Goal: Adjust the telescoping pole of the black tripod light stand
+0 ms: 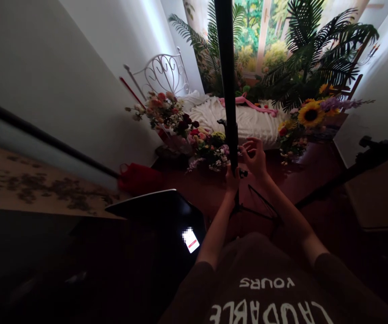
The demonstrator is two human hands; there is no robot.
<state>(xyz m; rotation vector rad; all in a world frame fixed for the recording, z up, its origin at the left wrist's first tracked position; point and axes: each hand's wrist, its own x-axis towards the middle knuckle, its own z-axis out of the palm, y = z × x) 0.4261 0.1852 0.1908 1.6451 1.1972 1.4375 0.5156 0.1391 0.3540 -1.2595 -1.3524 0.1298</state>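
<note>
A black light stand (228, 81) rises upright right in front of me, its folding legs (261, 200) spread on the floor. My left hand (232, 179) is wrapped round its pole low down, just beside a dark clamp knob (243, 173). To the right of the pole, my right hand (255, 157) is raised with its fingers bent and apart, near the pole, and I see nothing in it. Higher up the pole sits another knob (221, 122).
Behind the stand is a bed with a white cover (257, 126), ringed by flowers (310, 113) and palms (301, 45). A dark table (167, 202) with a lit phone (191, 240) stands at left. More black poles slant in at the right (349, 173) and left.
</note>
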